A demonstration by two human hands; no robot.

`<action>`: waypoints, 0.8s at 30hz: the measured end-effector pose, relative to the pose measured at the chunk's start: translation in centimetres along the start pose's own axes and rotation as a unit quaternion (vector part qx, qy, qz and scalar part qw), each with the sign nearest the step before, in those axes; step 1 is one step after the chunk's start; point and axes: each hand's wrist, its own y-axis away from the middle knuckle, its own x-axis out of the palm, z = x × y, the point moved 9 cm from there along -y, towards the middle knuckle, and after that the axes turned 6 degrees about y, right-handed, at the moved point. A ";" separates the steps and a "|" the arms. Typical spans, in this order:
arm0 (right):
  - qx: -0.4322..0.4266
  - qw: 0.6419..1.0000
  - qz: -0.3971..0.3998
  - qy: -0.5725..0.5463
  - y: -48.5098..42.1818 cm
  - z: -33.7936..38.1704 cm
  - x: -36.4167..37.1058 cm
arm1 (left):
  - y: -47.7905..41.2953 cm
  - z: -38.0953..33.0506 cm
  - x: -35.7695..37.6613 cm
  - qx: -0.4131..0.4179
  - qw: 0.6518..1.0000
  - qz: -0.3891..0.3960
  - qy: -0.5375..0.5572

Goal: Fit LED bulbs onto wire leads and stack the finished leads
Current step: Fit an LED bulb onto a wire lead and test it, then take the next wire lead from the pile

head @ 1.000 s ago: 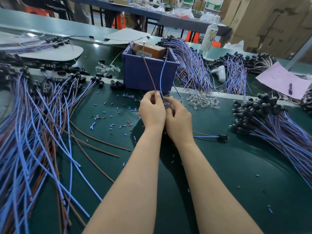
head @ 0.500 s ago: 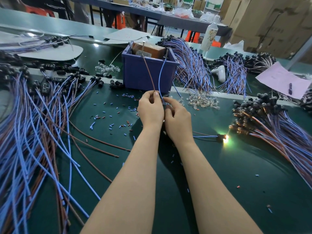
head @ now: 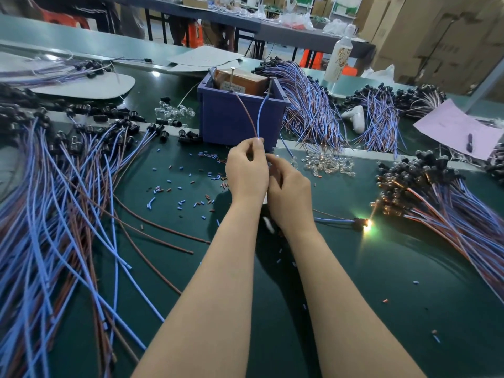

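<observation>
We log a blue bin (head: 231,118) on the green surface (head: 381,296), brown box (head: 240,81) inside | plastic bottle (head: 338,61) behind, rightward | white handheld device (head: 354,117) (kind unclear to us) near pink paper (head: 450,126) bearing a pen (head: 469,141) | cardboard cartons (head: 436,31) far back

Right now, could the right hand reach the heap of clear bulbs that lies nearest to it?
Probably yes. The clear bulbs lie on the table just beyond the right hand, nothing between them. Its fingers, though, are curled at the wire leads that the left hand pinches.
</observation>
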 end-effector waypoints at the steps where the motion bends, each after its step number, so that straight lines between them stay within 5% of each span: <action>1: -0.013 1.000 -0.002 -0.004 0.0 0.5 -0.4 | 0.1 -1.0 0.0 0.021 1.000 0.002 -0.005; 7: -0.072 0.990 -0.076 0.094 -0.9 2.5 -5.2 | 2.4 -8.8 2.2 0.194 0.978 0.066 0.046; 11: -0.044 0.976 -0.213 0.005 -0.5 1.2 -12.0 | 4.2 -10.8 5.2 0.206 0.971 0.108 0.063; 14: 0.016 0.946 -0.315 -0.071 0.5 -1.7 -17.0 | 6.1 -6.8 10.2 0.038 0.972 0.233 0.014; 16: 0.060 0.913 -0.368 -0.165 1.5 -4.2 -19.4 | 8.9 -3.0 14.1 -0.130 0.935 0.328 0.031; 19: 0.114 0.861 -0.424 -0.256 3.7 -7.9 -22.0 | 11.9 -0.5 18.6 -0.311 0.871 0.319 0.205; 21: 0.152 0.824 -0.451 -0.307 5.5 -10.8 -23.1 | 13.1 -0.2 21.4 -0.371 0.825 0.299 0.305; 24: 0.220 0.758 -0.465 -0.402 7.7 -15.1 -23.8 | 15.8 -0.2 25.4 -0.402 0.795 0.337 0.304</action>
